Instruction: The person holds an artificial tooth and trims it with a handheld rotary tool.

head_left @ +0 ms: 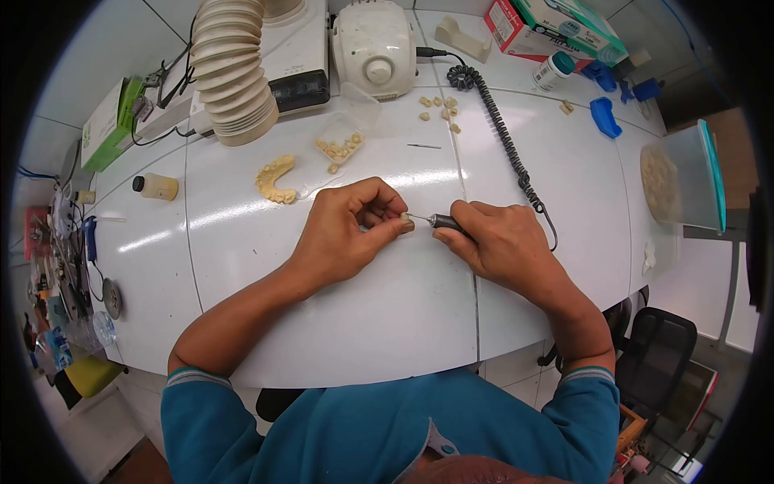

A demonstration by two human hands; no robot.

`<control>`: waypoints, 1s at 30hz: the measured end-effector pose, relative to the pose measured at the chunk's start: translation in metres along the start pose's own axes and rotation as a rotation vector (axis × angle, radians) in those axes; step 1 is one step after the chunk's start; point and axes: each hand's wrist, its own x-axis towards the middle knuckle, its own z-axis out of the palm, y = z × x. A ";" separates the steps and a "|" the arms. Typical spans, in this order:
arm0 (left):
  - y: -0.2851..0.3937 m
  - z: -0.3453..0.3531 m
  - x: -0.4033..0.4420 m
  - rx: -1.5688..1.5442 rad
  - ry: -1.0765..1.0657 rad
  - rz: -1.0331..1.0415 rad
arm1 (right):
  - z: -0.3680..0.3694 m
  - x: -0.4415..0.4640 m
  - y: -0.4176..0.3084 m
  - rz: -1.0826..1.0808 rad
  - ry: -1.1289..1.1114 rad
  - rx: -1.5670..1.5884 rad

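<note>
My left hand (355, 223) pinches a small cream-coloured tooth piece (405, 216) between thumb and fingertips; most of the piece is hidden by the fingers. My right hand (501, 240) is wrapped round a dark rotary handpiece (448, 223). Its thin metal bit points left, and the tip is at the tooth piece, though actual contact is too small to tell. A yellowish dental arch model (276, 179) lies beyond my left hand. Near it stands a small clear box (342, 148) with several tooth pieces inside and its lid open.
A coiled black cord (504, 129) runs to a white control unit (376, 50) at the back. A ribbed suction hose (234, 77) hangs at back left. Several loose tooth pieces (439, 103), a thin metal tool (424, 146), a small bottle (156, 186) and a lidded tub (681, 173) are on the table.
</note>
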 end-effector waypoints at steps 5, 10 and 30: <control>0.002 0.000 0.000 0.016 -0.006 -0.015 | 0.000 0.000 -0.001 -0.002 -0.003 -0.001; 0.001 -0.001 0.000 0.028 -0.006 0.011 | 0.001 0.000 -0.001 -0.002 -0.003 -0.006; 0.004 0.000 0.000 0.033 -0.018 -0.013 | 0.000 0.001 0.000 -0.005 -0.004 -0.003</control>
